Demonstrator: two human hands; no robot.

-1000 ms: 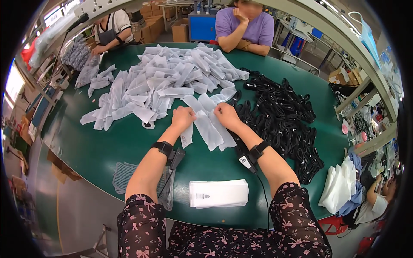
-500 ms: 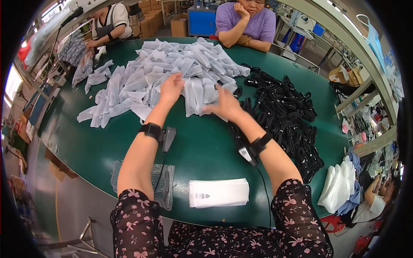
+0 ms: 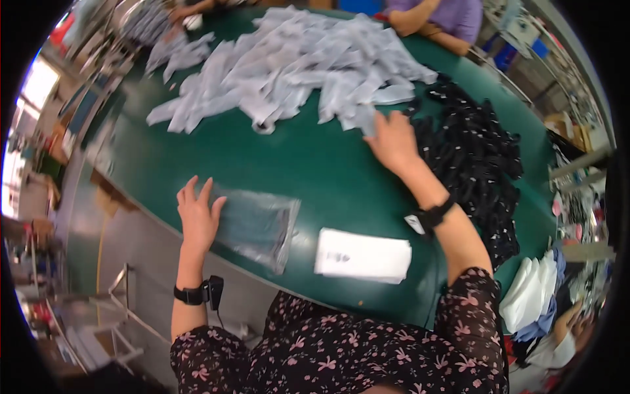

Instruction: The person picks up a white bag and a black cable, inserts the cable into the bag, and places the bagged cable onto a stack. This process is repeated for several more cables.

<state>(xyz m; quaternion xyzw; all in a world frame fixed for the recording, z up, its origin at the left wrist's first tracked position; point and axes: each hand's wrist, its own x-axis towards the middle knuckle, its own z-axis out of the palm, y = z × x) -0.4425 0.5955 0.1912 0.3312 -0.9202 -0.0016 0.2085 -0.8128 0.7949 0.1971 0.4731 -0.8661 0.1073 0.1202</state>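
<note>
Since a moment ago the left hand [image 3: 197,220] has left the heap of pale bags and come back to the near edge of the green bench [image 3: 315,164], at about 8 o'clock in the view, while the right one has stayed far out by the heap. That left hand lies flat with its fingers spread apart, palm down on the left end of a clear plastic bag with something dark inside [image 3: 259,226]; it presses rather than grips. A black wristband sits on the forearm below it, with a small black device hanging beside it.

Just to the right of the clear bag, at about 6 o'clock, a flat stack of white sheets [image 3: 363,256] lies on the bench, close to the bag but not touching it.

Farther up, from 11 to 1 o'clock, the big pile of pale grey-white bags [image 3: 295,65] spreads across the far half of the bench. The right hand [image 3: 394,141] reaches to its near right corner, fingers on the lowest bag there; whether they are pinching it or merely resting I cannot tell. Its wrist wears a black band too.

At 2 to 3 o'clock a heap of black pieces [image 3: 479,157] lies just beside that hand. Beyond the bench, at 1 o'clock, another person's purple sleeve [image 3: 453,16] shows.
</note>
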